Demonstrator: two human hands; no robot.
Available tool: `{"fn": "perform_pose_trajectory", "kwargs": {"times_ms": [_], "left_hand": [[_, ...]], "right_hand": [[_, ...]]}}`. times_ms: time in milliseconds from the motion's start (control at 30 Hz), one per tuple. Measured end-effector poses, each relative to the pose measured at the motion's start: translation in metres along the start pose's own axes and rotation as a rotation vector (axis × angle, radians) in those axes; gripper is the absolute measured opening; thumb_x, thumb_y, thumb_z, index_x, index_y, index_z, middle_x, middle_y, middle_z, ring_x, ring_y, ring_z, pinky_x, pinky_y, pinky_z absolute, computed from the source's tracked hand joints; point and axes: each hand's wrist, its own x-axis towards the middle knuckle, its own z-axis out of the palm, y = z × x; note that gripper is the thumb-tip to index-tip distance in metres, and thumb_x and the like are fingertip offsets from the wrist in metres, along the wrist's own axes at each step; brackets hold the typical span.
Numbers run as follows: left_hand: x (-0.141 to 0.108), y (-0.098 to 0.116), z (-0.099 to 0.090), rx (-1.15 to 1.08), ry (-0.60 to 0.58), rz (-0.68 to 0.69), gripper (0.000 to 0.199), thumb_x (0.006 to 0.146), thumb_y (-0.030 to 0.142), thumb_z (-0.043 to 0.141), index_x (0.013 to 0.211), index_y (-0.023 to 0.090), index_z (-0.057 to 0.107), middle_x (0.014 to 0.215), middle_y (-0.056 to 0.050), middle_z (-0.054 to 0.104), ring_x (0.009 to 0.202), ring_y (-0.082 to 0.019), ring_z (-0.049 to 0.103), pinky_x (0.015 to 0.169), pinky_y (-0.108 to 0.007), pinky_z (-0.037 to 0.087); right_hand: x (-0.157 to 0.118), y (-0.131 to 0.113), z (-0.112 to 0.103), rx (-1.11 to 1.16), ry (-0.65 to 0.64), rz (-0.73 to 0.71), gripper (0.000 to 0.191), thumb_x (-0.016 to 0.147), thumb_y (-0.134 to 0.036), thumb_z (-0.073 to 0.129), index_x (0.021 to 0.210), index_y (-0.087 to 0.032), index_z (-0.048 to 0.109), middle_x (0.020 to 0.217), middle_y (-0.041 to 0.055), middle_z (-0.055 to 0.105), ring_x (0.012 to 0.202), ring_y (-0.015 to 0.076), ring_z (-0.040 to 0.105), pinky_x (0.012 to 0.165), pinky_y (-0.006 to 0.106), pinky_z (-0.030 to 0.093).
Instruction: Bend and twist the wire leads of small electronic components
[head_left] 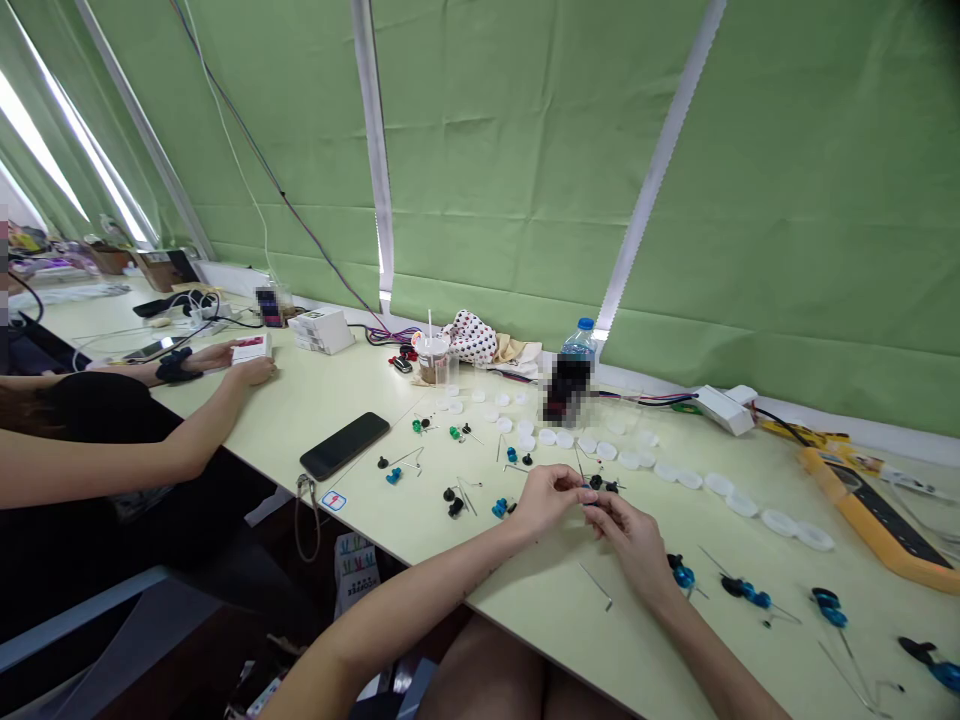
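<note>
My left hand (pixel 549 502) and my right hand (pixel 628 536) meet over the table, fingertips pinched together around a small dark blue part (pixel 587 488). Most of that part is hidden by the fingers. Just beyond them lie small black pieces (pixel 596 482). A thin bent metal rod (pixel 596 587) rests on the table below my right hand. To the left of my left hand is a small blue piece (pixel 500 508) with a black one beside it. Further blue and black pieces (pixel 746 590) with thin metal rods lie to the right of my right forearm.
Small translucent round cups (pixel 587 444) form a curved row behind my hands. A phone (pixel 345 445) lies left. Behind stand a drink cup (pixel 432 358) and a bottle (pixel 579 345). An orange-cased device (pixel 877 520) lies right. At left, another person's hands hold a small white box (pixel 251 347).
</note>
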Motion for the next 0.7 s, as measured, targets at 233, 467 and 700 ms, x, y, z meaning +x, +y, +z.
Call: {"fn": "perform_pose_trajectory", "kwargs": {"times_ms": [233,467,700], "left_hand": [[-0.001,0.011,-0.003,0.211,-0.017,0.112,0.017,0.068,0.031,0.067,0.072,0.015,0.069,0.079,-0.006,0.065,0.076,-0.017,0.057,0.072,-0.027,0.043],[-0.004,0.005,-0.003,0.245,-0.127,0.003,0.020,0.066,0.030,0.068,0.078,0.014,0.071,0.074,-0.004,0.068,0.072,-0.018,0.060,0.069,-0.026,0.044],[-0.008,-0.006,0.002,0.659,-0.224,0.084,0.012,0.066,0.029,0.071,0.075,0.020,0.072,0.072,-0.002,0.071,0.065,-0.016,0.061,0.062,-0.024,0.039]], "right_hand": [[0.003,0.001,-0.001,0.077,-0.006,0.034,0.032,0.079,-0.050,0.055,0.087,-0.019,0.061,0.071,0.0024,0.062,0.061,0.0171,0.057,0.058,0.027,0.047],[0.005,-0.002,-0.009,-0.037,0.131,-0.058,0.041,0.086,-0.051,0.043,0.111,-0.020,0.053,0.097,0.0068,0.060,0.063,0.0150,0.056,0.059,0.028,0.048],[0.002,-0.007,-0.015,-0.210,0.257,-0.256,0.028,0.085,-0.046,0.050,0.091,-0.025,0.067,0.093,0.0073,0.059,0.074,0.0199,0.055,0.064,0.031,0.045]]}}
